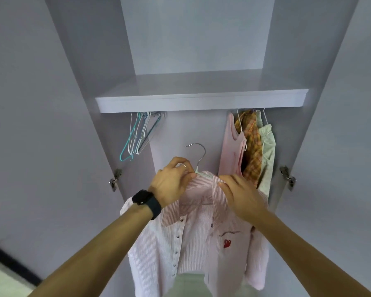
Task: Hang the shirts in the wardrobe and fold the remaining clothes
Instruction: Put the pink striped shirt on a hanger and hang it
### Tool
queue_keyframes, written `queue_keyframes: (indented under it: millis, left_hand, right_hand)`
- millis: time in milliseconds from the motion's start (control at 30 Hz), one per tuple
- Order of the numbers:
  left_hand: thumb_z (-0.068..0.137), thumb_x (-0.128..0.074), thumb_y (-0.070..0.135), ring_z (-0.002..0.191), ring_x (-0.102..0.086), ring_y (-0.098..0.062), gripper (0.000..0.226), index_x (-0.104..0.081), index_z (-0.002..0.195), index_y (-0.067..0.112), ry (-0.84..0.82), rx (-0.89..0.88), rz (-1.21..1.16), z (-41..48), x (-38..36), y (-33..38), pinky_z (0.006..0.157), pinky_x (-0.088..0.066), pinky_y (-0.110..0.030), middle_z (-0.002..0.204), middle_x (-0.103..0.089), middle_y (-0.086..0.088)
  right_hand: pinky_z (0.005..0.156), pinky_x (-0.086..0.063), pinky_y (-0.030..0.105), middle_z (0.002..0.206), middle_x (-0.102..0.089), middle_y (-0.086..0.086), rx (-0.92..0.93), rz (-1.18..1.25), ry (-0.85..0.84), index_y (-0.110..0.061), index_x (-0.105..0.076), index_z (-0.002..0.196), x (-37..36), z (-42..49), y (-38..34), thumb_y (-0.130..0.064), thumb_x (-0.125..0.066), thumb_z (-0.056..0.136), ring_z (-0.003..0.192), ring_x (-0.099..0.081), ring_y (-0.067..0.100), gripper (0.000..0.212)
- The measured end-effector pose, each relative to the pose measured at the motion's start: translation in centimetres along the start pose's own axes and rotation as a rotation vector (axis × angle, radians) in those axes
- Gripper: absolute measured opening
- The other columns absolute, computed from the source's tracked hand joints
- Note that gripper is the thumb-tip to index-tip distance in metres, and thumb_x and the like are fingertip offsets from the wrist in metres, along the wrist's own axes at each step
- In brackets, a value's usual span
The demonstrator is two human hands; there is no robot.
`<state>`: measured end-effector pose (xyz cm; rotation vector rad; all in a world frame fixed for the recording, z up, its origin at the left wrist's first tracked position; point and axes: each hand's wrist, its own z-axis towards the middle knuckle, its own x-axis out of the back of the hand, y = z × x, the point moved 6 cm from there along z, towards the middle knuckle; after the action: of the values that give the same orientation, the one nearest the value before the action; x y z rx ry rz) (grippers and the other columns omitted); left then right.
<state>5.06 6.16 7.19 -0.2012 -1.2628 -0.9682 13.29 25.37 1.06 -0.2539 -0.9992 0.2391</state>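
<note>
The left hand [171, 183] pinches the neck of a hanger [198, 155] carrying a pink striped shirt [193, 232]. The right hand [238, 196] grips its collar. Beneath the shelf [201, 101], empty hangers [137, 136] hang at its left end and garments [248, 151] at its right.

We record a pink striped shirt [154, 243], unbuttoned, draped on a hanger [198, 166] at centre, hook free; hung garments [247, 151] sit at two o'clock.

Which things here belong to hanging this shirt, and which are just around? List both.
In the job: striped shirt, its hanger, left hand gripping the hanger, right hand pinching the shirt.
Just there: empty hangers, pink top, checked garment, pale garment, shelf.
</note>
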Motion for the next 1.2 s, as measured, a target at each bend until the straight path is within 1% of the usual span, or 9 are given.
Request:
queue_keyframes:
  millis: [100, 233, 467, 533, 667, 800, 933, 1067, 1200]
  left_hand:
    - [0.102, -0.052, 0.036, 0.101, -0.063, -0.017, 0.023, -0.068, 0.107, 0.021, -0.027, 0.02, -0.027, -0.2, -1.1, 0.0, 0.088, -0.048, -0.031, 0.128, -0.057, 0.011]
    - [0.102, -0.054, 0.031, 0.088, -0.064, -0.022, 0.018, -0.066, 0.106, 0.019, 0.046, 0.035, -0.149, -0.1, -1.3, 0.6, 0.076, -0.048, -0.028, 0.1, -0.07, 0.0]
    - [0.101, -0.057, 0.025, 0.085, -0.062, -0.025, 0.014, -0.066, 0.102, 0.014, 0.129, 0.055, -0.234, 0.2, -1.9, 1.2, 0.079, -0.047, -0.033, 0.087, -0.071, -0.002]
    - [0.1, -0.058, 0.025, 0.088, -0.061, -0.023, 0.014, -0.068, 0.103, 0.015, 0.149, 0.034, -0.199, 0.2, -1.8, 0.9, 0.078, -0.046, -0.029, 0.091, -0.07, -0.002]
    - [0.099, -0.061, 0.027, 0.094, -0.062, -0.024, 0.015, -0.071, 0.104, 0.016, 0.151, -0.001, -0.159, -0.2, -2.1, -0.5, 0.084, -0.051, -0.034, 0.101, -0.067, -0.002]
    - [0.1, -0.06, 0.026, 0.098, -0.061, -0.021, 0.014, -0.071, 0.105, 0.019, 0.135, 0.059, -0.234, 0.2, -2.3, -1.0, 0.089, -0.052, -0.036, 0.106, -0.06, 0.005]
    - [0.101, -0.053, 0.037, 0.105, -0.06, -0.02, 0.02, -0.067, 0.111, 0.025, 0.087, 0.097, -0.151, 1.7, -1.3, -1.4, 0.091, -0.051, -0.037, 0.112, -0.064, 0.004]
    - [0.102, -0.05, 0.034, 0.125, -0.05, -0.02, 0.032, -0.06, 0.131, 0.026, 0.026, 0.06, -0.058, 3.8, 0.1, -2.3, 0.105, -0.045, -0.038, 0.136, -0.057, 0.004]
    - [0.101, -0.049, 0.032, 0.144, -0.03, -0.022, 0.047, -0.043, 0.147, 0.029, 0.061, 0.048, 0.222, 6.8, 2.9, -4.7, 0.116, -0.029, -0.041, 0.157, -0.033, -0.001]
  right_hand:
    - [0.084, -0.042, 0.028, 0.112, -0.06, -0.007, -0.034, 0.059, -0.072, -0.023, -0.059, 0.124, -0.5, -0.5, 0.2, -0.05, -0.028, 0.103, 0.102, -0.058, 0.017, 0.046]
    - [0.09, -0.044, 0.031, 0.123, -0.06, -0.005, 0.022, 0.145, -0.057, -0.023, -0.058, 0.134, 0.4, 0.5, -1.1, -0.038, -0.047, 0.103, 0.107, -0.054, 0.014, 0.036]
    - [0.078, -0.045, 0.022, 0.098, -0.07, 0.001, 0.083, 0.147, 0.076, -0.012, -0.073, 0.108, 1.6, 1.6, -1.2, -0.034, -0.061, 0.098, 0.082, -0.063, 0.014, 0.027]
    - [0.078, -0.047, 0.023, 0.099, -0.067, 0.001, 0.08, 0.156, 0.073, -0.011, -0.073, 0.108, 1.5, 1.6, -1.3, -0.03, -0.065, 0.097, 0.082, -0.057, 0.009, 0.024]
    - [0.082, -0.048, 0.029, 0.1, -0.066, -0.006, 0.055, 0.13, -0.065, -0.02, -0.069, 0.117, 0.8, 1.0, -0.8, -0.048, -0.054, 0.098, 0.09, -0.057, 0.012, 0.037]
    - [0.081, -0.051, 0.037, 0.092, -0.061, -0.011, 0.043, 0.076, -0.167, -0.022, -0.066, 0.117, 0.0, 1.8, -0.6, -0.042, -0.052, 0.1, 0.086, -0.052, 0.011, 0.03]
    - [0.082, -0.043, 0.026, 0.105, -0.062, -0.005, -0.003, 0.067, -0.066, -0.016, -0.064, 0.114, -0.2, 2.6, -1.6, -0.033, -0.05, 0.103, 0.094, -0.053, 0.011, 0.024]
    - [0.071, -0.041, 0.03, 0.098, -0.06, -0.001, -0.124, 0.12, 0.085, -0.012, -0.063, 0.104, -0.1, 3.2, -1.6, -0.024, -0.052, 0.102, 0.084, -0.056, 0.017, 0.017]
    - [0.074, -0.041, 0.033, 0.103, -0.06, 0.003, -0.232, 0.049, -0.003, -0.012, -0.062, 0.11, -0.5, 5.3, -1.1, -0.025, -0.049, 0.104, 0.091, -0.058, 0.024, 0.019]
